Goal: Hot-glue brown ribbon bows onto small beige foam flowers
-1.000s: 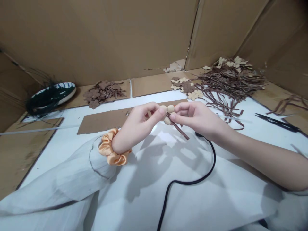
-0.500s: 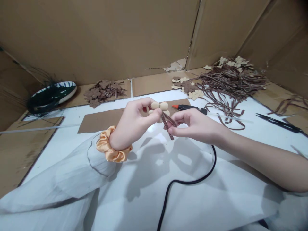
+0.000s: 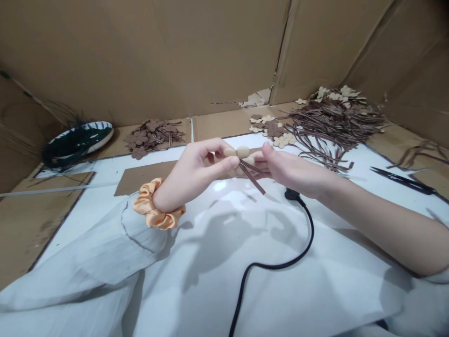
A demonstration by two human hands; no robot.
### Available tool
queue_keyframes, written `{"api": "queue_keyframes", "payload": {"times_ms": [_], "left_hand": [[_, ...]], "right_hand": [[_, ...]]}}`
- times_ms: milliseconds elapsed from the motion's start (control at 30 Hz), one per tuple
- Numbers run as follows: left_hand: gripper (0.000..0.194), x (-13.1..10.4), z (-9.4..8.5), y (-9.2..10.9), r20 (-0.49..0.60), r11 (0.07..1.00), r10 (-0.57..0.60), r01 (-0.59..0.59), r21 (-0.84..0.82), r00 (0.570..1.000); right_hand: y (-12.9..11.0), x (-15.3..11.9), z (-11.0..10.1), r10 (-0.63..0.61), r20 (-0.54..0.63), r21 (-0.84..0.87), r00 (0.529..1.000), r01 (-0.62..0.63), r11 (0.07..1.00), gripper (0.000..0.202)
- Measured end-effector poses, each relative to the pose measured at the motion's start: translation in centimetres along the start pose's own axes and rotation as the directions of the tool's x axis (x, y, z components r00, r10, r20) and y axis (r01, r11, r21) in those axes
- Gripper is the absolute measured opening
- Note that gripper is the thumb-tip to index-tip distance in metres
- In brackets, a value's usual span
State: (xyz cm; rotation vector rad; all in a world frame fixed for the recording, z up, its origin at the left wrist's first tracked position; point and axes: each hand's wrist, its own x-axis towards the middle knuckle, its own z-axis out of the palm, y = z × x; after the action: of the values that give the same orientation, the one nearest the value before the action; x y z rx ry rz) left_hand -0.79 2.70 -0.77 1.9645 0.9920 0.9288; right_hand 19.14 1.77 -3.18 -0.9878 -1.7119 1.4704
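A cream flower piece (image 3: 242,151) with rounded petals is pinched between the thumb and fingers of my left hand (image 3: 206,164), which has an orange scrunchie (image 3: 157,206) at the wrist. Brown ribbon ends (image 3: 254,180) with pale stitching hang from the flower, down and to the right. My right hand (image 3: 284,166) is at the flower's right side, thumb raised and apart from the fingers. Those fingers reach behind the ribbon and flower, and their tips are partly hidden.
Brown flower pieces (image 3: 140,140) lie at the back left, near a plate (image 3: 105,135) of dark green strands. Brown ribbons (image 3: 336,121) and cream flowers (image 3: 284,139) are heaped at the back right. Black tweezers (image 3: 403,180) lie right; a black cable (image 3: 273,267) crosses the front.
My right hand has opened from its pinch near the ribbon and moved up and right beside the flower. The flower has tilted and shifted slightly right. The orange-tipped tool is now hidden behind my right hand.
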Motion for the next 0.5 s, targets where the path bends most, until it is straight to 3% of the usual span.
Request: {"api": "queue_keyframes", "payload": {"times_ms": [67,167,367,500], "left_hand": [[0.013,-0.1,0.1,0.0,0.056,0.997,0.070,-0.072,0.026,0.996],[0.007,-0.3,0.2,-0.1,0.084,0.976,0.171,-0.181,0.125,0.982],[0.012,-0.6,0.2,0.1,0.024,0.955,0.248,-0.248,0.164,0.968],[0.017,-0.4,0.2,-0.1,-0.110,0.985,0.145,-0.133,0.107,0.983]], "right_hand": [[0.2,0.0,0.1,0.064,0.079,0.122,0.995,-0.073,0.990,0.054],[0.0,-0.2,0.3,0.128,0.156,0.129,0.979,-0.148,0.981,0.042],[-0.9,-0.5,0.3,-0.023,0.083,0.126,0.996,0.013,0.992,0.017],[-1.0,-0.6,0.5,0.001,-0.063,0.078,0.998,0.004,0.997,0.014]]}}
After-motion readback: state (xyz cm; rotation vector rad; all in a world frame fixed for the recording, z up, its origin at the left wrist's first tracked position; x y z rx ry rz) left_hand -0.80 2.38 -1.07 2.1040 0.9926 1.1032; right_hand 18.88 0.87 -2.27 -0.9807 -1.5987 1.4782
